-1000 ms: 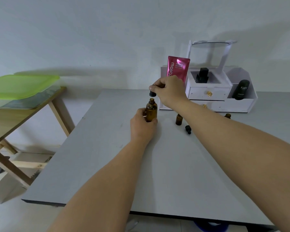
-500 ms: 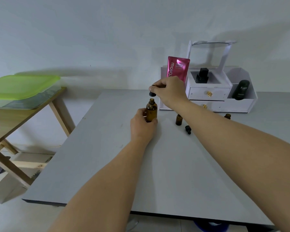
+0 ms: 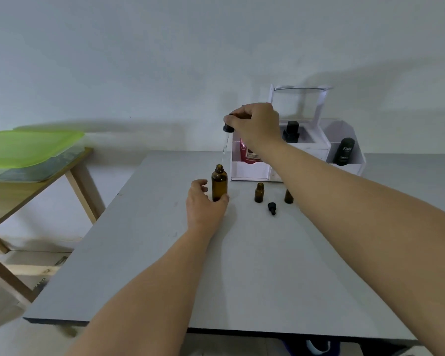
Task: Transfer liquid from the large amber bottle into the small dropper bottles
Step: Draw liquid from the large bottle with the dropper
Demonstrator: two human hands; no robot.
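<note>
The bottle [image 3: 219, 182] stands upright and uncapped on the grey desk [image 3: 242, 265], toward its far side. The left grip [image 3: 203, 204] rests on the desk at the bottle's base. Its thumb curls across the front of the base and touches it, while the fingers are bent just left of the bottle with a sliver of desk showing between.

Above the bottle and slightly right, the right grip [image 3: 257, 124] pinches the black cap of a dropper [image 3: 228, 128] between thumb and fingertips. The clear glass tube hangs down from the cap, with its tip just above the bottle's open mouth and outside it.

Right of the bottle stands a small bottle [image 3: 259, 193], also uncapped. A second small bottle [image 3: 288, 196] stands further right, partly hidden behind the right forearm. A loose dropper [image 3: 271, 208] lies on the desk between those two, on the near side.

Behind the bottle and to its right sits a white organiser [image 3: 249, 170] holding a pink tube [image 3: 247, 152] and a black tube [image 3: 343, 151]. Far left of the bottle, a green lid [image 3: 31, 147] lies on a wooden table [image 3: 82, 181].
</note>
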